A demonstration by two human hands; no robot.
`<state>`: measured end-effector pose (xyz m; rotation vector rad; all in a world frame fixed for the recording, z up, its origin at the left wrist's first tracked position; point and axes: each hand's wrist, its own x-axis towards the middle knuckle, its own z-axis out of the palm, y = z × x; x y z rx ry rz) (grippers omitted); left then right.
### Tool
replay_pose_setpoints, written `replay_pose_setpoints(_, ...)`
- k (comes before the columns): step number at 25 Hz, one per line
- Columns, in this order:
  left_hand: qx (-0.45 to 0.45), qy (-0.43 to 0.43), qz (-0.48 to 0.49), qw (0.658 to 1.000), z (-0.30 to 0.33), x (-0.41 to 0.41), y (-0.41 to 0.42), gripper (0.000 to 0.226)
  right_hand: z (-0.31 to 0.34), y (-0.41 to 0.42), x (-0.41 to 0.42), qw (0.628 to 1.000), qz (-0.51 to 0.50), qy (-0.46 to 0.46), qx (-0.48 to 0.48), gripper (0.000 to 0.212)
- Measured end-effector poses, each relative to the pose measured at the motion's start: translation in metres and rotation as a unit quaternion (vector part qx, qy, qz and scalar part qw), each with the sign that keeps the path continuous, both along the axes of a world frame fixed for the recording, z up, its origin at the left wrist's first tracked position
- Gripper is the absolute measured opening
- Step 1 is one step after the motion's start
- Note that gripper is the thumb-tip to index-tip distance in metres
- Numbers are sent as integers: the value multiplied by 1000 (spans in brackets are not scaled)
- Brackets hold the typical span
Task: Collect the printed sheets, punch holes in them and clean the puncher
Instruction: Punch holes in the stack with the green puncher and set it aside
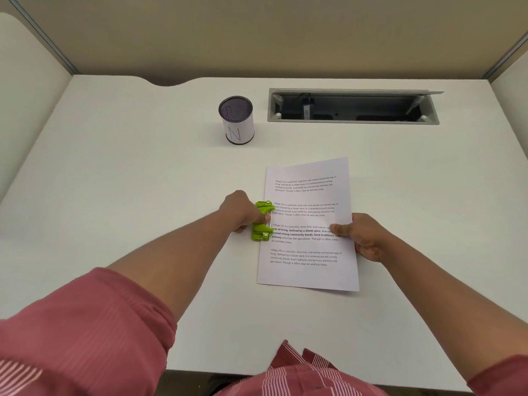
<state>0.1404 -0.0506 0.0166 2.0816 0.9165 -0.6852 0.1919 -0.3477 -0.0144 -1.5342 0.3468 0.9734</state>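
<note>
Printed white sheets (308,195) lie in a stack on the white desk, text side up, slightly turned. A bright green hole puncher (262,221) sits at the middle of their left edge, its jaws over the paper edge. My left hand (238,210) grips the puncher from the left, fingers over its top. My right hand (363,237) pinches the right edge of the sheets, thumb on top of the text.
A mesh cup wrapped in white paper (236,121) stands behind the sheets. An open cable tray slot (353,107) is set into the desk (114,181) at the back right. Partition walls close in the back and both sides.
</note>
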Motion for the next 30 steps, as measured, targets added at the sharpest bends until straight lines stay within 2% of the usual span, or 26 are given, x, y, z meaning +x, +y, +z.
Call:
replay_pose_setpoints(15, 12, -6, -69, 997, 7, -3, 2, 56, 4, 2, -2, 1000, -5, 5, 4, 26)
replay_pose_setpoints(21, 22, -19, -55, 998, 11, -7, -6, 50, 11, 2, -4, 1000, -9, -2, -2, 26)
replay_pose_setpoints(30, 10, -97, 1, 995, 5, -25, -15, 45, 18, 3, -6, 1000, -6, -11, -9, 27)
